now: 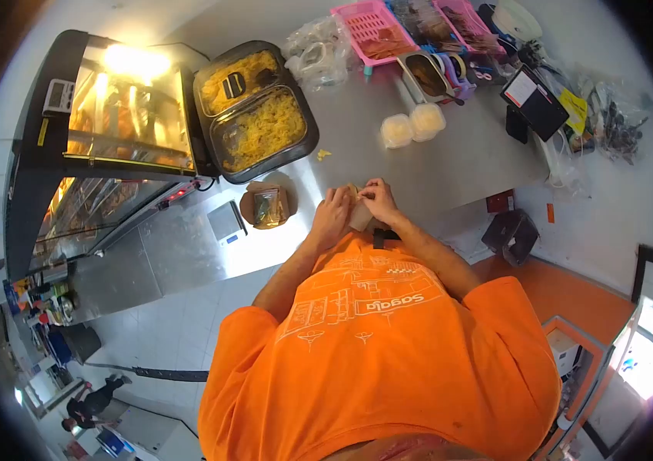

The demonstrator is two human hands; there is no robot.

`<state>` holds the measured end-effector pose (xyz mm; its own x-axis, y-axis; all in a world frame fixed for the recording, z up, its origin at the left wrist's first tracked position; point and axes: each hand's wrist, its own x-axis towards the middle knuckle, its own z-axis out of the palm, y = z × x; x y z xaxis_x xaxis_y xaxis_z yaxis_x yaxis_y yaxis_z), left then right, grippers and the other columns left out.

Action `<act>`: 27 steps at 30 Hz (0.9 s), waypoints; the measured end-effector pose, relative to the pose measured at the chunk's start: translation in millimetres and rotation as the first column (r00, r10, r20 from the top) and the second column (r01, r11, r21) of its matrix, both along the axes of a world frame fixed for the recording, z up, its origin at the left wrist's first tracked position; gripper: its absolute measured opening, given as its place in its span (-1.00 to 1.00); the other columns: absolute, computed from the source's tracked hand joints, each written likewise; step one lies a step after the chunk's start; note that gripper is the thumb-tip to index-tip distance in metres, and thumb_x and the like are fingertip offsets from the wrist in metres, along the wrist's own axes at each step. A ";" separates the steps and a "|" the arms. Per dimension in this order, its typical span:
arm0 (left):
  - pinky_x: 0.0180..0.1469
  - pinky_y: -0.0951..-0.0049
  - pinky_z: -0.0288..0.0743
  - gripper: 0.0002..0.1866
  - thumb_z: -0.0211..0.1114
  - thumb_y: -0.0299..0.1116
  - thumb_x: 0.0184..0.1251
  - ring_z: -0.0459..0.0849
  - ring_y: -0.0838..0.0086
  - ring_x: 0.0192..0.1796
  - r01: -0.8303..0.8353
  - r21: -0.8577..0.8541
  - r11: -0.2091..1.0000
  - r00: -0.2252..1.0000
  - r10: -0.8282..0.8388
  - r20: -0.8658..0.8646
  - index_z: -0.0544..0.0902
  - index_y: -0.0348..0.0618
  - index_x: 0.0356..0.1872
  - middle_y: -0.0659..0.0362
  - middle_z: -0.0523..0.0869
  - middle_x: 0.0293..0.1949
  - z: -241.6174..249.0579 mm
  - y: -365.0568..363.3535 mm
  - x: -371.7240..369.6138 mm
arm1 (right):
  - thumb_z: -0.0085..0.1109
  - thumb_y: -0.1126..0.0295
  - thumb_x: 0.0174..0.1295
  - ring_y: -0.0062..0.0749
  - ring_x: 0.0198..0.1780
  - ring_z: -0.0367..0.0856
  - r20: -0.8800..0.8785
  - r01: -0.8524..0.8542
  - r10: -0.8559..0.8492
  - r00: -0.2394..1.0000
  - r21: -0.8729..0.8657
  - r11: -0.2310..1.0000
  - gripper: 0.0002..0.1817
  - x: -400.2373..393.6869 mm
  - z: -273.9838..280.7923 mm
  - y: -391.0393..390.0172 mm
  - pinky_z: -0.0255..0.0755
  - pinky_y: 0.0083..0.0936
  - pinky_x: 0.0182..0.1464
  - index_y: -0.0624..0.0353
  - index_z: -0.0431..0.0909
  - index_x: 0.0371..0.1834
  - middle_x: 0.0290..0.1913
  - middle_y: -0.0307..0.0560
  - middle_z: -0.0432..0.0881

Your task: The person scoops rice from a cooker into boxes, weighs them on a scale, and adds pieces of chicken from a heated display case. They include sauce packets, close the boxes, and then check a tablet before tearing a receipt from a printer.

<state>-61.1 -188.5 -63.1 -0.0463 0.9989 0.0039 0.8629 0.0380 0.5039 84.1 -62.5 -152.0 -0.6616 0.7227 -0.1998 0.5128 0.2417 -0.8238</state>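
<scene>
At the front edge of the metal counter, my left hand (333,212) and my right hand (378,201) are close together, fingers closed on a small pale packet (358,217) between them. Its opening faces up and something yellowish shows at its top; its details are too small to tell. Just beyond my hands, a few yellow food scraps (324,154) lie on the counter. Further left sits a black two-section tray (305,117) of yellow food. An open cardboard box (249,206) with small packets inside stands left of my left hand.
Two white-filled tubs (397,131) stand beyond my right hand, near a metal container (425,77) of dark contents. Pink baskets (368,28) and plastic bags (319,54) line the back. A lit glass warmer (130,107), a scale (226,221) and a tablet (535,102) are around. A distant person (96,403) stands lower left.
</scene>
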 end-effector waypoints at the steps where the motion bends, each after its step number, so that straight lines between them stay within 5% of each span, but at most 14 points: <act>1: 0.11 0.17 0.55 -0.57 0.39 -0.43 -0.01 0.40 -0.03 0.18 -0.032 0.020 0.999 0.999 0.031 0.020 0.55 -0.33 -0.06 -0.08 0.40 0.17 0.6 0.7 0.3 | 0.33 0.35 0.14 -0.09 0.21 0.47 -0.027 -0.036 0.034 0.999 -0.079 0.996 -0.86 3.8 -3.2 6.5 0.42 -0.25 0.22 0.10 0.76 -0.27 0.16 0.04 0.49; 5: 0.09 0.15 0.54 -0.69 0.34 -0.42 0.15 0.47 -0.03 0.14 -0.204 0.135 0.970 0.962 0.174 0.209 0.58 -0.24 -0.07 -0.02 0.48 0.12 -11.9 11.5 -15.9 | 0.36 0.33 0.07 -0.02 0.23 0.47 -0.180 -0.077 0.054 0.982 -0.122 0.989 -0.73 16.0 6.9 -2.6 0.42 -0.26 0.24 0.15 0.72 -0.15 0.23 0.10 0.45; 6: 0.10 0.14 0.53 -0.71 0.34 -0.42 0.18 0.48 -0.02 0.13 -0.221 0.170 0.960 0.954 0.176 0.242 0.58 -0.23 -0.07 -0.01 0.50 0.11 -5.6 13.5 -22.5 | 0.40 0.24 0.02 0.03 0.28 0.42 -0.167 -0.132 0.148 0.975 0.104 0.986 -0.45 20.4 28.4 -11.5 0.35 -0.17 0.29 0.14 0.58 0.13 0.27 0.12 0.41; 9: 0.12 0.09 0.47 -0.73 0.35 -0.39 0.22 0.50 -0.01 0.12 -0.394 0.346 0.852 0.916 0.331 0.226 0.60 -0.23 -0.09 -0.04 0.55 0.07 30.8 -2.0 -36.6 | 0.45 0.15 -0.06 0.08 0.36 0.31 0.114 -0.344 0.325 0.939 0.381 0.858 -0.17 19.7 77.7 -32.2 0.25 -0.03 0.35 0.05 0.36 0.37 0.37 0.13 0.30; 12: 0.15 0.06 0.35 -0.70 0.40 -0.31 0.22 0.49 0.03 0.11 -0.563 0.503 0.655 0.807 0.567 0.165 0.60 -0.21 -0.09 -0.05 0.55 0.03 26.4 -57.6 -60.8 | 0.50 0.12 -0.08 0.09 0.45 0.18 0.188 -0.249 0.199 0.962 0.302 0.920 -0.10 10.2 65.7 -23.5 0.19 0.03 0.40 -0.04 0.29 0.41 0.47 0.09 0.16; 13: 0.17 0.08 0.28 -0.64 0.45 -0.26 0.15 0.47 0.05 0.11 -0.605 0.548 0.577 0.764 0.615 0.195 0.59 -0.18 -0.09 -0.04 0.54 0.00 10.0 -80.7 -73.1 | 0.50 0.09 -0.09 0.08 0.46 0.17 0.217 -0.214 0.150 0.965 0.308 0.927 -0.08 7.9 64.6 -18.8 0.18 0.02 0.40 -0.04 0.30 0.41 0.48 0.09 0.16; 15: 0.23 0.07 0.18 -0.55 0.47 -0.23 0.11 0.45 0.08 0.14 -0.619 0.482 0.620 0.701 0.713 -0.017 0.55 -0.16 -0.01 0.00 0.54 0.01 -1.0 -131.9 -90.3 | 0.52 0.02 -0.11 0.08 0.47 0.16 0.269 -0.139 0.048 0.962 0.328 0.934 -0.06 0.1 64.9 -11.9 0.17 0.02 0.41 -0.04 0.31 0.41 0.49 0.09 0.14; 17: 0.25 0.06 0.26 -0.54 0.45 -0.27 0.16 0.48 0.04 0.19 -0.678 0.351 0.645 0.688 0.725 -0.004 0.55 -0.18 0.06 -0.01 0.54 0.10 -11.8 -163.6 -100.4 | 0.50 0.02 -0.07 0.04 0.49 0.16 0.293 -0.226 0.080 0.953 0.509 0.831 -0.06 -16.0 93.9 -18.5 0.16 0.01 0.42 -0.03 0.29 0.43 0.48 0.05 0.19; 18: 0.25 0.08 0.30 -0.54 0.44 -0.29 0.18 0.49 0.03 0.20 -0.729 0.287 0.621 0.678 0.712 0.181 0.54 -0.19 0.08 -0.02 0.54 0.12 -18.9 -168.7 -104.2 | 0.49 0.01 -0.05 0.03 0.49 0.16 0.307 -0.266 0.093 0.947 0.591 0.761 -0.06 -25.0 104.6 -24.0 0.15 0.01 0.43 -0.02 0.28 0.44 0.48 0.03 0.21; 20: 0.26 0.12 0.39 -0.53 0.42 -0.33 0.23 0.52 0.02 0.22 -0.791 0.141 0.596 0.569 0.630 0.528 0.53 -0.20 0.14 -0.04 0.55 0.17 -30.9 -172.8 -117.8 | 0.43 0.04 0.05 -0.03 0.52 0.14 0.263 -0.520 0.455 0.851 0.552 0.652 -0.12 -51.3 93.6 -33.6 0.12 0.00 0.46 0.00 0.27 0.46 0.50 -0.04 0.22; 21: 0.25 0.15 0.41 -0.52 0.41 -0.34 0.26 0.53 0.04 0.24 -0.770 0.132 0.624 0.597 0.633 0.493 0.52 -0.22 0.17 -0.05 0.56 0.17 -31.7 -171.8 -123.4 | 0.40 0.05 0.10 -0.06 0.53 0.13 0.236 -0.628 0.615 0.753 0.537 0.563 -0.15 -65.6 91.2 -41.0 0.10 0.00 0.47 0.02 0.26 0.46 0.50 -0.07 0.22; 24: 0.25 0.22 0.46 -0.55 0.40 -0.38 0.29 0.58 0.10 0.23 -0.701 0.197 0.685 0.699 0.606 0.380 0.55 -0.23 0.18 -0.03 0.64 0.10 -38.3 -156.0 -133.1 | 0.29 0.11 0.24 -0.18 0.55 0.11 0.220 -0.712 0.748 0.626 0.553 0.434 -0.27 -111.2 89.8 -75.1 0.07 -0.02 0.50 0.04 0.28 0.45 0.53 -0.12 0.20; 27: 0.23 0.17 0.46 -0.57 0.42 -0.32 0.22 0.58 0.08 0.17 -0.524 0.349 0.777 0.851 0.465 0.243 0.62 -0.20 0.11 -0.02 0.65 0.08 -33.2 -142.9 -136.7 | 0.25 0.12 0.28 -0.23 0.51 0.20 0.167 -0.690 0.756 0.633 0.563 0.454 -0.34 -137.2 65.7 -98.7 0.04 -0.05 0.52 0.08 0.32 0.41 0.48 -0.10 0.30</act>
<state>-197.8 -331.3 -96.2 -0.5628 0.7530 0.3409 0.7013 0.2166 0.6791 -53.1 -161.2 -86.3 -0.9877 -0.0780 0.1353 -0.1309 0.8859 -0.4451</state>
